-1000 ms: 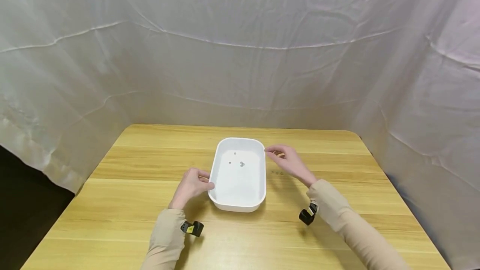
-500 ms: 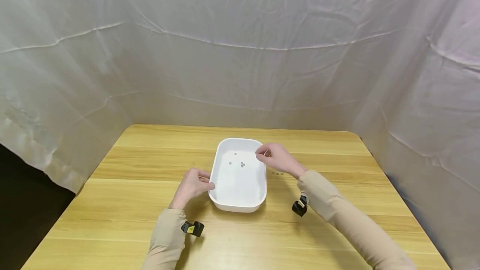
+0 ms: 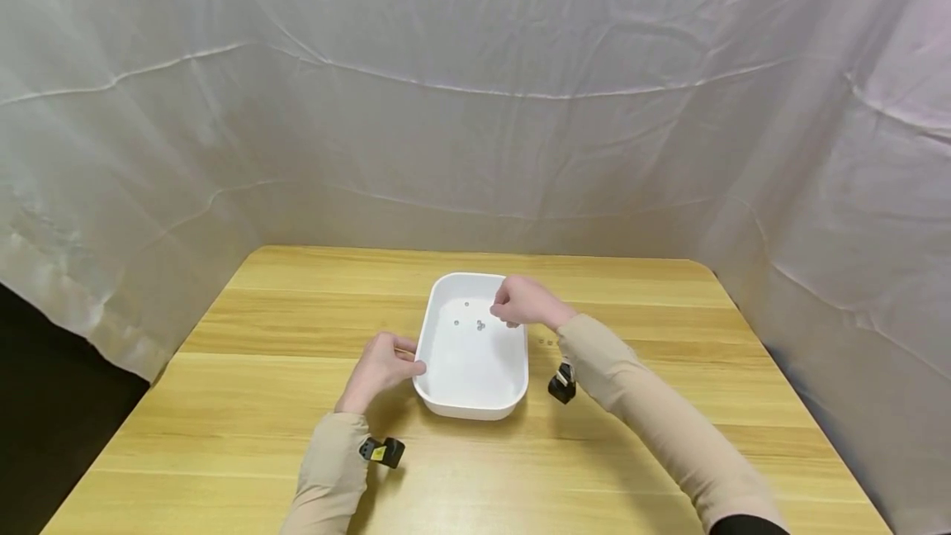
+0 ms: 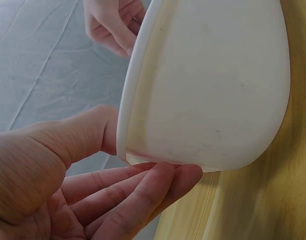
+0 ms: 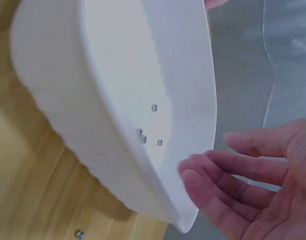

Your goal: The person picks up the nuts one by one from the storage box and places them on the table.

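Note:
A white rectangular tray (image 3: 470,378) with rounded corners stands on the table. My left hand (image 3: 380,370) grips its left rim, thumb over the edge and fingers against the outer wall (image 4: 208,100). Over the tray's far right part hangs my right hand (image 3: 526,302). In the right wrist view the thumb is apart from the loosely bent fingers (image 5: 198,187), and nothing shows between them. Several small metal nuts lie on the tray floor, among them a lone nut (image 5: 154,107) and a small cluster of nuts (image 3: 480,325).
Just right of the tray, small nuts (image 3: 550,343) lie on the wooden table (image 3: 245,403); the right sleeve partly covers that spot. One nut (image 5: 79,234) there also shows in the right wrist view. Grey cloth (image 3: 475,147) hangs behind and along the sides.
My right hand has moved left, from the tray's right rim to over its inside. The left hand and the tray have stayed where they were.

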`<state>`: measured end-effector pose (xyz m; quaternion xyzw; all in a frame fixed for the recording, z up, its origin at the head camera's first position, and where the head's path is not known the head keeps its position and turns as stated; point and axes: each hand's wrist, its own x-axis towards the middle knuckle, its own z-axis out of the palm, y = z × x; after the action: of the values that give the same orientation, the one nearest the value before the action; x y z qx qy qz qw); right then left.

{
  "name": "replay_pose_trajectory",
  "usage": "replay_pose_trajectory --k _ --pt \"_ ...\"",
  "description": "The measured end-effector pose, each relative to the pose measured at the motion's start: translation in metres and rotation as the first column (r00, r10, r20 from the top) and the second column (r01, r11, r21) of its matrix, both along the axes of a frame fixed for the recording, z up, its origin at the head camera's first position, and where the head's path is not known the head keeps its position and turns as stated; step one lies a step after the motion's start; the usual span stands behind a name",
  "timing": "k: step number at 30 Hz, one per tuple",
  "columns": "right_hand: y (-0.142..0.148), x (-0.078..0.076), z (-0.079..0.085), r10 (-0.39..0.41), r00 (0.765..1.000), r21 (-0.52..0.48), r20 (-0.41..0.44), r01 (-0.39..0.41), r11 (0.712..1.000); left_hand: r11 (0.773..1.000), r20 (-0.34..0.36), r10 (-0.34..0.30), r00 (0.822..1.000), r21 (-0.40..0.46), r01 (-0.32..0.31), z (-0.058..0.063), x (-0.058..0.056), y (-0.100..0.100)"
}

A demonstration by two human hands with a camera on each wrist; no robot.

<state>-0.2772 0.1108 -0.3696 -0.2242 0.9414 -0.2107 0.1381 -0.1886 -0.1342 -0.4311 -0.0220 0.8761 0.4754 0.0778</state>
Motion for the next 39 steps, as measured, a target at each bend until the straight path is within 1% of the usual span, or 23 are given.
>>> replay_pose_trajectory --k 3,7,12,19,25,31,35,39 --pt "-0.009 -0.006 0.0 -0.038 0.998 0.034 0.051 0.037 0.999 1.0 0.001 0.002 1.0 -0.001 -0.002 -0.001 0.0 0.0" --pt "-0.018 -0.013 -0.003 -0.091 0.99 0.054 0.111 0.086 0.995 1.0 0.004 0.004 1.0 -0.003 -0.004 -0.001 0.0 0.0" --pt "-0.025 -0.02 -0.005 -0.117 0.98 0.081 0.161 0.105 0.991 1.0 0.001 0.004 1.0 0.0 -0.004 -0.001 0.0 0.0" --pt "-0.035 -0.032 -0.014 -0.197 0.953 0.086 0.231 0.182 0.98 1.0 0.019 0.011 1.0 0.0 -0.011 0.001 0.001 0.001" --pt "-0.043 -0.037 -0.023 -0.256 0.936 0.099 0.24 0.239 0.966 1.0 0.018 0.012 1.0 0.007 -0.012 0.001 -0.001 0.001" --pt "-0.047 -0.038 -0.031 -0.29 0.936 0.135 0.199 0.266 0.954 1.0 0.011 0.009 1.0 -0.001 -0.009 0.0 0.0 0.001" --pt "-0.048 -0.04 -0.036 -0.309 0.929 0.129 0.204 0.287 0.949 1.0 0.006 0.005 1.0 0.001 -0.005 -0.001 0.0 0.0" --pt "-0.05 -0.042 -0.04 -0.325 0.923 0.158 0.207 0.296 0.942 1.0 0.006 0.009 1.0 0.006 -0.009 -0.001 0.0 0.0"
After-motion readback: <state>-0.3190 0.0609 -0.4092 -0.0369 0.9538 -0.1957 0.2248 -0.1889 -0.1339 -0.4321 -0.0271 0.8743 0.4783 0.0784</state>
